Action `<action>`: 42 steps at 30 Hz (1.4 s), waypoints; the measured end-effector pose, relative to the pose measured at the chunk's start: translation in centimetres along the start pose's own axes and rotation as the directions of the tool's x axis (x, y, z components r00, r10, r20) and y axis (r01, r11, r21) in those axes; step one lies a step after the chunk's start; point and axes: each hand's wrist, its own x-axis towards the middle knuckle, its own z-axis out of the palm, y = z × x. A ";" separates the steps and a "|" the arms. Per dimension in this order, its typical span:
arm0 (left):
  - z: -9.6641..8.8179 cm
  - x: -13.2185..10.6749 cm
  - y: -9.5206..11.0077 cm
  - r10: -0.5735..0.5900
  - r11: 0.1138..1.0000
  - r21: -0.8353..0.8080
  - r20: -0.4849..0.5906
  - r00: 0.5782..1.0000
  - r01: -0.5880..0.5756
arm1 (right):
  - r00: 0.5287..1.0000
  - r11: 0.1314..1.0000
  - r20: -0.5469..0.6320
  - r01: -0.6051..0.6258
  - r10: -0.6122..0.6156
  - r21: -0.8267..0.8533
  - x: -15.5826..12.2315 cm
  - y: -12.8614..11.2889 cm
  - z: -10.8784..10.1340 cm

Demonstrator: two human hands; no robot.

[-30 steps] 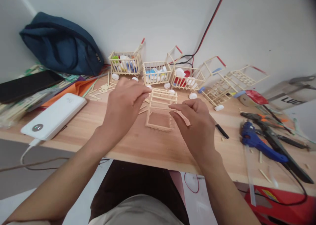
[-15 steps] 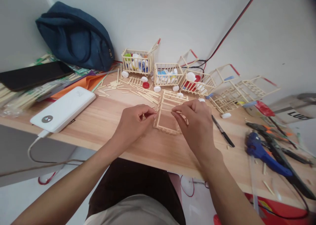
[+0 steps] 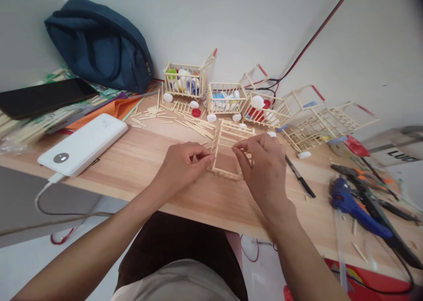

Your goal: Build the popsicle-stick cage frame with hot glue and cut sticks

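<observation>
A small open frame of wooden sticks (image 3: 228, 174) lies on the table between my hands. My left hand (image 3: 185, 162) is closed in a pinch at its left side, thumb and forefinger tips together by the edge sticks. Above the frame's right part, my right hand (image 3: 264, 164) also pinches, covering some of the sticks there. Whatever is between either pair of fingertips is too small to make out. Cut sticks (image 3: 194, 127) are scattered just behind the frame, and a black pen (image 3: 300, 176) lies to the right of my right hand.
Stick-built mini shopping carts (image 3: 185, 78) with bottle-cap wheels line the wall. A blue glue gun (image 3: 358, 210) and pliers (image 3: 350, 173) lie at the right. On the left are a white power bank (image 3: 84, 144), a black phone (image 3: 46, 97) and a blue bag (image 3: 102, 45).
The view has shifted slightly. Both hands keep their pinches in nearly the same places around the stick frame, with little visible movement.
</observation>
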 end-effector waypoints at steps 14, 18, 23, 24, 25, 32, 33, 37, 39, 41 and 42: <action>0.0 0.1 -0.1 0.041 0.999 0.031 -0.019 0.999 -0.041 | 1.000 1.000 0.004 -0.014 0.014 0.024 0.0 0.1 0.1; 0.1 0.0 -0.1 0.037 0.999 0.016 -0.016 0.999 -0.037 | 1.000 0.999 -0.008 -0.026 0.026 0.048 -0.1 0.2 0.1; 0.1 0.0 -0.1 0.053 0.998 0.029 -0.014 0.998 -0.053 | 1.000 0.998 -0.005 -0.028 0.028 0.053 -0.1 0.2 0.1; 0.1 0.0 -0.1 0.054 0.998 0.029 -0.014 0.998 -0.053 | 1.000 0.998 -0.006 -0.026 0.026 0.051 -0.1 0.2 0.2; 0.1 0.0 -0.1 0.054 0.998 0.028 -0.013 0.998 -0.054 | 1.000 0.999 -0.009 -0.024 0.025 0.049 -0.1 0.3 0.2; 0.2 0.0 -0.3 0.066 0.998 0.013 -0.007 0.998 -0.066 | 1.000 0.999 -0.002 -0.018 0.018 0.035 -0.1 0.3 0.1; 0.2 -0.1 -0.3 0.066 0.998 0.013 -0.007 0.998 -0.066 | 1.000 0.999 -0.001 -0.015 0.015 0.029 -0.1 0.3 0.1; 0.2 -0.1 -0.2 0.060 0.998 0.016 -0.012 0.998 -0.060 | 1.000 1.000 0.001 -0.001 0.001 0.016 -0.1 0.3 -0.1; 0.2 -0.2 -0.2 0.057 0.998 0.021 -0.023 0.998 -0.056 | 1.000 1.000 -0.007 -0.002 0.002 0.015 -0.1 0.3 -0.4; 0.0 -0.2 -0.4 0.050 0.998 0.035 -0.061 0.997 -0.048 | 0.999 1.000 -0.034 -0.012 0.013 0.014 -0.2 0.2 -0.7; -0.2 -0.2 -0.5 0.047 0.998 0.046 -0.093 0.995 -0.043 | 0.999 1.000 -0.051 -0.017 0.017 0.015 -0.2 0.2 -0.8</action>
